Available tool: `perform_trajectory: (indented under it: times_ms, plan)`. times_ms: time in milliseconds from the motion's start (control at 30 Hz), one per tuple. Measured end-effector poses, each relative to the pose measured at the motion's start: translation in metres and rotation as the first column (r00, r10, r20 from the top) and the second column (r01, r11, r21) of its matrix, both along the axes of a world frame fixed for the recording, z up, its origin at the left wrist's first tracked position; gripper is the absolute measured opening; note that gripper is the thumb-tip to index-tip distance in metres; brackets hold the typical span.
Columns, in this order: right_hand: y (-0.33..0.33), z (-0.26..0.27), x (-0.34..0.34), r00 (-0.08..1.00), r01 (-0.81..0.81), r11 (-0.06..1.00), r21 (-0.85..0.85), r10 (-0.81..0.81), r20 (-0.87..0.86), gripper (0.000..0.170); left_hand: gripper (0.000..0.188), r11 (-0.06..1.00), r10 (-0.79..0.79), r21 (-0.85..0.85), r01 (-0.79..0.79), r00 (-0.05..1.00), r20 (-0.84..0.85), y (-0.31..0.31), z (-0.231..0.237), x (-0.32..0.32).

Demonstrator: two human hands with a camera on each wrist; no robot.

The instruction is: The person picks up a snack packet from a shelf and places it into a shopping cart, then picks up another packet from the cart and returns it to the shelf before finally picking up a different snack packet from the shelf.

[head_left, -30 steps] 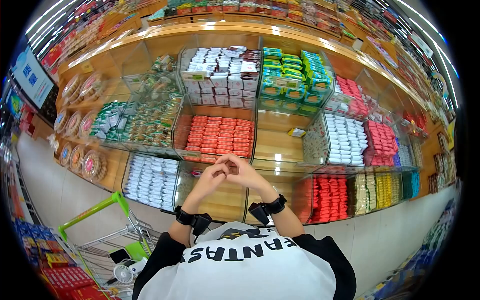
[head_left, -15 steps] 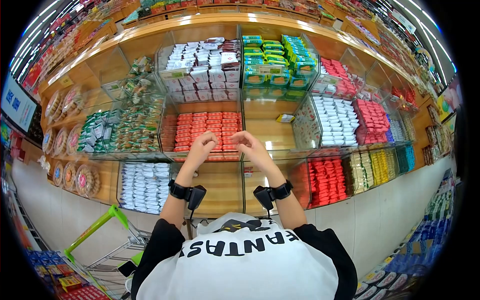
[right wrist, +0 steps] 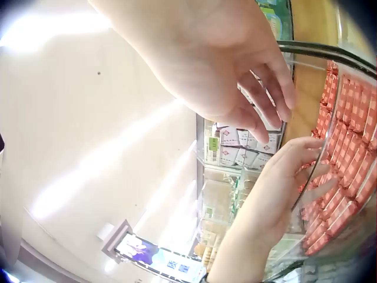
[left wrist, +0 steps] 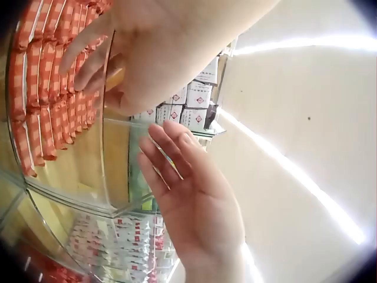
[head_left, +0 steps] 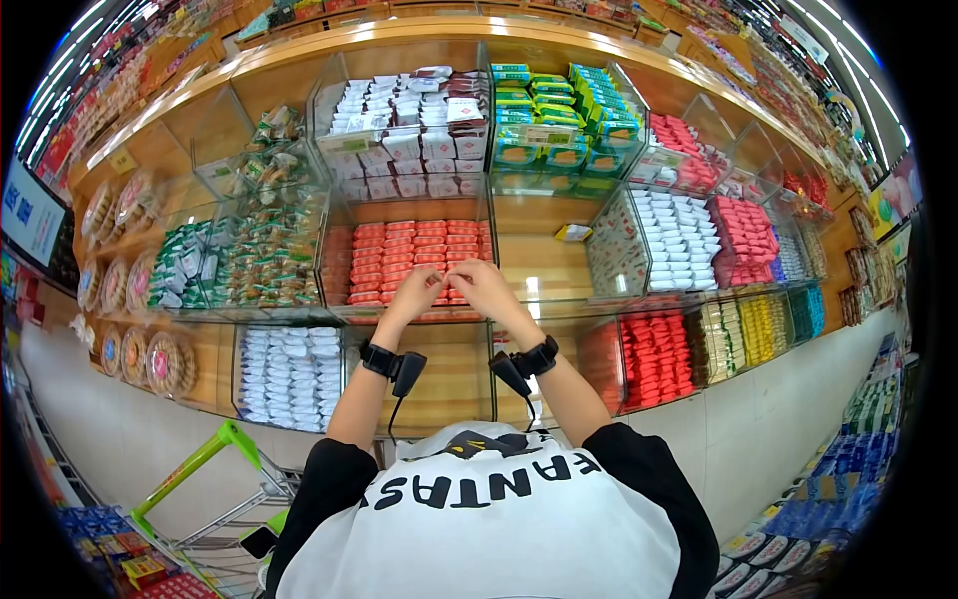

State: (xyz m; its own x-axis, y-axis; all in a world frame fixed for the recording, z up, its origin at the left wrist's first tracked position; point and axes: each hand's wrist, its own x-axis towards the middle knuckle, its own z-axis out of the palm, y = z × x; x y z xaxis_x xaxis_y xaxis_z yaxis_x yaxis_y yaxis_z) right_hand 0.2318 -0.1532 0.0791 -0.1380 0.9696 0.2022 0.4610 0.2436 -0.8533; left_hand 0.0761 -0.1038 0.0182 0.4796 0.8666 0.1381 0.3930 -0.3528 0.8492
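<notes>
My left hand (head_left: 415, 294) and right hand (head_left: 487, 288) are held up in front of the bin of red-checked packets (head_left: 411, 243), their fingertips close together in the head view. Neither holds anything. In the left wrist view, loosely bent fingers of the left hand (left wrist: 159, 53) overlap the red packets, and the right hand (left wrist: 197, 206) shows its palm with fairly straight fingers. From the right wrist, the right hand's fingers hang slightly bent and spread, and the left hand (right wrist: 274, 191) lies near the clear bin edge.
White packets (head_left: 414, 125) and green-yellow packets (head_left: 564, 115) fill upper bins. One small yellow-and-white packet (head_left: 573, 233) lies on a wooden bin floor. Clear partitions divide the shelf. White packets (head_left: 289, 374) and red packets (head_left: 656, 359) are lower down. A green-handled cart (head_left: 185, 464) stands at left.
Both hands were touching at the fingers, then parted, and now their fingertips are close again. The head view has shifted, and the cart sits lower in it.
</notes>
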Motion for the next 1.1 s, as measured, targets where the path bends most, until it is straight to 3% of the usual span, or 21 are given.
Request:
perform_trajectory:
  times_ms: [67, 133, 167, 233, 267, 333, 400, 467, 567, 633, 767, 867, 933, 1100]
  plan:
    - [0.011, -0.007, -0.004, 0.985, -0.008, 1.000, 0.017, 0.005, 0.173, 0.016, 0.011, 0.999, 0.028, -0.025, -0.029, 0.999, -0.018, 0.000, -0.003, 0.002]
    - [0.018, -0.017, -0.007, 0.984, -0.010, 0.999, -0.054, 0.020, 0.177, 0.016, 0.019, 0.998, 0.022, -0.059, -0.036, 0.973, -0.229, -0.001, 0.003, 0.002]
    - [0.021, -0.022, -0.009, 0.983, -0.012, 0.993, -0.118, 0.033, 0.180, 0.016, 0.019, 0.997, 0.020, -0.063, -0.035, 0.973, -0.229, 0.001, 0.006, 0.002]
    - [0.027, -0.029, -0.012, 0.975, -0.004, 0.989, -0.151, 0.038, 0.220, 0.017, 0.023, 0.955, -0.087, -0.296, -0.007, 0.949, -0.304, 0.004, 0.012, 0.001]
    - [0.029, -0.033, -0.014, 0.965, 0.001, 0.984, -0.177, 0.046, 0.258, 0.017, 0.023, 0.954, -0.088, -0.300, -0.007, 0.949, -0.303, 0.007, 0.006, 0.000]
    - [0.037, -0.052, -0.015, 0.945, 0.032, 0.985, -0.171, 0.025, 0.325, 0.016, 0.024, 0.991, -0.092, -0.125, 0.049, 0.924, -0.371, 0.011, -0.004, 0.000]
    - [0.042, -0.068, -0.015, 0.920, 0.066, 0.984, -0.163, 0.003, 0.391, 0.015, 0.024, 0.984, -0.064, -0.180, -0.014, 0.906, -0.419, 0.009, 0.006, 0.001]
    - [0.044, -0.078, -0.016, 0.838, 0.121, 0.937, -0.326, 0.080, 0.540, 0.013, 0.023, 0.970, -0.038, -0.230, -0.080, 0.882, -0.469, 0.010, 0.009, 0.001]
    - [0.046, -0.078, -0.018, 0.856, 0.128, 0.880, -0.457, 0.134, 0.499, 0.016, 0.022, 0.972, 0.010, -0.184, -0.145, 0.810, -0.586, 0.016, -0.003, 0.000]
    - [0.048, -0.077, -0.021, 0.841, 0.143, 0.888, -0.438, 0.124, 0.526, 0.016, 0.020, 0.985, -0.002, -0.125, -0.121, 0.710, -0.704, 0.019, -0.009, 0.001]
    - [0.051, -0.081, -0.024, 0.791, 0.159, 0.880, -0.449, 0.159, 0.591, 0.019, 0.019, 0.994, 0.035, -0.051, -0.101, 0.701, -0.712, 0.019, -0.013, 0.003]
    - [0.052, -0.095, -0.023, 0.783, 0.134, 0.882, -0.451, 0.185, 0.594, 0.020, 0.029, 0.975, -0.077, -0.203, -0.094, 0.713, -0.697, 0.018, -0.006, 0.001]
    - [0.050, -0.085, -0.025, 0.762, 0.152, 0.869, -0.471, 0.200, 0.615, 0.020, 0.031, 0.978, -0.002, -0.161, -0.131, 0.770, -0.638, 0.015, -0.007, 0.001]
    - [0.052, -0.090, -0.022, 0.720, 0.138, 0.880, -0.454, 0.226, 0.657, 0.016, 0.030, 0.979, 0.015, -0.155, -0.136, 0.797, -0.603, 0.014, -0.008, 0.000]
